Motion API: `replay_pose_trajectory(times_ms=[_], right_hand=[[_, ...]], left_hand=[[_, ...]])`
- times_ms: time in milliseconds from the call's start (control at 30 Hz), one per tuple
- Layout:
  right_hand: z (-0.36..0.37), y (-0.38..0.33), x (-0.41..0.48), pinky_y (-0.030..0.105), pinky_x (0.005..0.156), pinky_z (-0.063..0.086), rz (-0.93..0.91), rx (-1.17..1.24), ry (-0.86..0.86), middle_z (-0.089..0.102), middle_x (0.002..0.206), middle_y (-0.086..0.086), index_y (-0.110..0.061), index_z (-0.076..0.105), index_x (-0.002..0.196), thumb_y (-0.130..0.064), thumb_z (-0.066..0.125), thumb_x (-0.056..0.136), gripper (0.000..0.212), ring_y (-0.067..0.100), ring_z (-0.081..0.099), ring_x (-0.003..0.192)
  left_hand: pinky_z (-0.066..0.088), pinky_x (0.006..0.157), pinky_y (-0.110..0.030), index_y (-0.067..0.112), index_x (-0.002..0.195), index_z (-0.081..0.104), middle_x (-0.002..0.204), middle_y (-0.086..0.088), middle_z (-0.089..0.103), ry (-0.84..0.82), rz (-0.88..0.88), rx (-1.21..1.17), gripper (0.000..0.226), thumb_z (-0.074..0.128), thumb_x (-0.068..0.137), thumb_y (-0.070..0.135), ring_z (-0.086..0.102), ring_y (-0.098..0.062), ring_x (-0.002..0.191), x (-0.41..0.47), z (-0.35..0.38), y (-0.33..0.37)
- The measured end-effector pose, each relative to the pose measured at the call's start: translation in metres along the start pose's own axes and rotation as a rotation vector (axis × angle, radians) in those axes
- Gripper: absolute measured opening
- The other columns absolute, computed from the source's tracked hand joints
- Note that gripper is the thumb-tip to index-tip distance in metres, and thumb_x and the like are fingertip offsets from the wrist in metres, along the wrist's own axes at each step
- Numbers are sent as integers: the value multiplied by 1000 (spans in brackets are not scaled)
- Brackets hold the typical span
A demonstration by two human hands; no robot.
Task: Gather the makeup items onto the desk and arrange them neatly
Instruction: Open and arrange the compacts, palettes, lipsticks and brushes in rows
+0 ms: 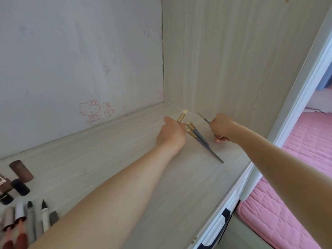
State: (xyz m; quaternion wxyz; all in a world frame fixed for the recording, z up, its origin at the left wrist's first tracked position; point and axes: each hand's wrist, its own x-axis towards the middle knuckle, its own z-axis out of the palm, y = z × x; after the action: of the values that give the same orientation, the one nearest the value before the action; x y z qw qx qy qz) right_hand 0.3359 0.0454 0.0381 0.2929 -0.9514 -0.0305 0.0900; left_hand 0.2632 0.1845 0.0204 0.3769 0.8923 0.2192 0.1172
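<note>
The loose brushes lie in a tight bundle on the table near its back corner. Their bristle ends point toward the corner and their grey handles run out toward the front edge. The person's left hand sits just left of the bundle's bristle ends, fingers curled around a fat brush held tip-up. The right hand sits just right of the bundle and pinches a thin brush. The bundle lies between both hands, and the left looks slightly nearer. Laying either brush along that same axis would likely keep the set neat. Tubes and pens lie far left of the bundle.
</note>
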Motion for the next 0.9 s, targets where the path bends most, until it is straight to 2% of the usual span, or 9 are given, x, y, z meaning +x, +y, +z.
replay_pose_trajectory(times_ms=[67, 100, 200, 367, 533, 667, 767, 833, 900], right_hand=[[2, -1, -2, 20, 39, 35, -10, 48, -6, 46, 66, 13, -1, 49, 92, -10, 37, 95, 15, 22, 44, 50], [4, -2, -4, 20, 40, 32, -23, 44, -16, 44, 62, 11, -2, 48, 90, -16, 42, 96, 17, 20, 42, 48], [9, -2, -1, 23, 43, 30, -44, 47, -51, 38, 54, 7, -10, 39, 69, -31, 57, 93, 37, 19, 36, 44], [13, -5, 2, 26, 48, 33, -58, -31, -32, 43, 60, 6, -12, 39, 65, -40, 72, 80, 45, 20, 42, 52], [13, -5, 5, 26, 46, 38, -27, -33, -55, 46, 66, 9, -7, 49, 79, -21, 64, 83, 21, 23, 46, 57], [15, -6, 6, 29, 59, 48, -53, -75, -54, 57, 81, 12, -3, 58, 98, -26, 67, 82, 30, 28, 56, 72], [16, -7, 6, 27, 53, 43, -83, -214, -46, 53, 73, 7, -5, 53, 83, -29, 67, 84, 27, 23, 54, 69], [15, -8, 4, 25, 49, 38, -91, -292, -43, 50, 69, 6, -9, 45, 71, -31, 66, 85, 34, 21, 52, 65], [11, -9, 1, 25, 48, 38, -93, -345, -42, 50, 66, 6, -9, 40, 68, -30, 65, 86, 38, 20, 50, 60]], left_hand=[[40, 89, -40, 12, 118, 36, 111, -9, 62, -14, -18, 46, 34, 35, 96, 38, 59, -31, 100, -3, 13, 7], [33, 90, -41, 14, 117, 36, 111, -7, 63, -8, -12, 98, 35, 38, 94, 41, 58, -30, 102, -5, 19, 9], [25, 82, -42, 16, 112, 35, 106, -5, 64, 37, 50, 234, 40, 47, 88, 46, 54, -29, 105, -9, 33, 10], [26, 85, -43, 18, 113, 37, 103, -4, 63, 73, 61, 297, 52, 52, 81, 55, 49, -28, 108, -7, 38, 3], [26, 85, -42, 18, 115, 37, 106, -4, 62, 57, 57, 356, 49, 50, 83, 53, 49, -27, 107, 2, 24, -4], [26, 87, -43, 18, 116, 38, 109, -4, 61, 49, 24, 353, 50, 48, 84, 55, 49, -28, 109, 4, 16, -8], [26, 90, -44, 17, 119, 38, 111, -4, 60, 8, 41, 402, 63, 49, 80, 66, 46, -28, 113, 1, 20, -8], [26, 91, -45, 16, 118, 40, 112, -5, 60, -2, 47, 420, 60, 49, 81, 63, 46, -28, 113, 0, 20, -7], [25, 94, -44, 16, 116, 45, 111, -4, 59, -17, 50, 429, 52, 49, 82, 56, 48, -28, 112, 1, 15, -8]])
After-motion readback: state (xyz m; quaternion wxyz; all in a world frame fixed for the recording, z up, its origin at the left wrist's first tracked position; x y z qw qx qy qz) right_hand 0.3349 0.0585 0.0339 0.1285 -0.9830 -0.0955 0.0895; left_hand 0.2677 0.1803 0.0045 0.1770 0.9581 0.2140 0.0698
